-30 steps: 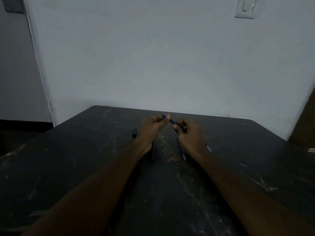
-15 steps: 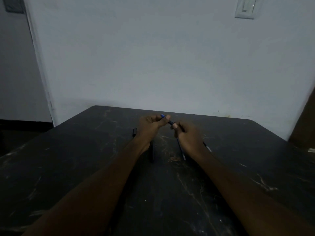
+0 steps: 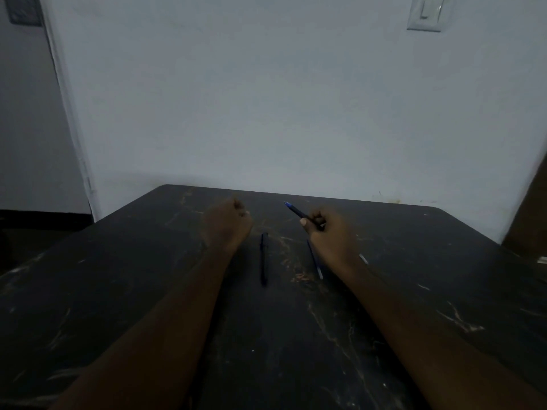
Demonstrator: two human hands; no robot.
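My right hand (image 3: 328,235) grips a dark pen (image 3: 297,212) whose blue end points up and to the left, above the black table (image 3: 296,350). My left hand (image 3: 228,224) hovers apart from it on the left, blurred, with its fingers curled. Whether it holds anything is unclear. Between my hands a second dark pen (image 3: 263,258) lies on the table, pointing away from me. A thin pen part (image 3: 315,261) lies beside my right wrist, and a pale tip (image 3: 363,258) shows on the wrist's other side.
The scratched table runs back to a white wall (image 3: 296,113) with a light switch (image 3: 425,11) at the top right. A dark doorway opens at the left, and a brown edge stands at the far right.
My left hand has let go of the pen's blue end and swung left. It now covers the small dark cap seen earlier. My right hand keeps the pen.
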